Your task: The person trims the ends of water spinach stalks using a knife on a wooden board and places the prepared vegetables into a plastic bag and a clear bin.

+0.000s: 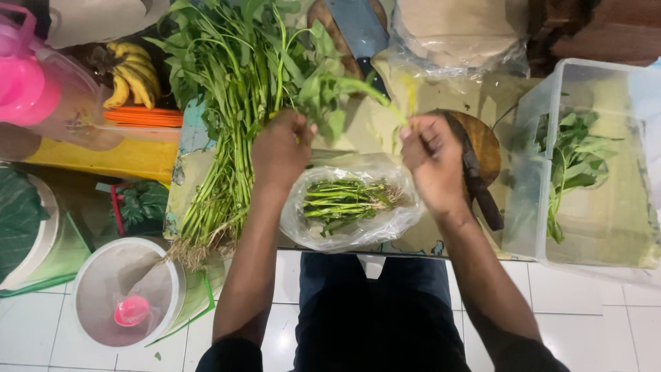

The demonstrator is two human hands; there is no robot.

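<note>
My left hand point(281, 148) and my right hand point(432, 157) both grip one green leafy stalk point(344, 93), which stretches between them above the table. A big bundle of the same long-stemmed greens point(231, 103) lies on the table to the left, roots towards me. Just below my hands sits an open clear plastic bag point(351, 207) holding cut stems and roots. To the right stands a clear plastic tub point(585, 165) with a few picked leafy pieces inside.
A cleaver point(358, 31) lies on a round wooden board at the back, and a dark-handled knife point(475, 172) rests on another board by my right hand. Bananas point(131, 72), a pink-lidded jug point(34, 83) and a lidded bucket point(124, 293) are at the left.
</note>
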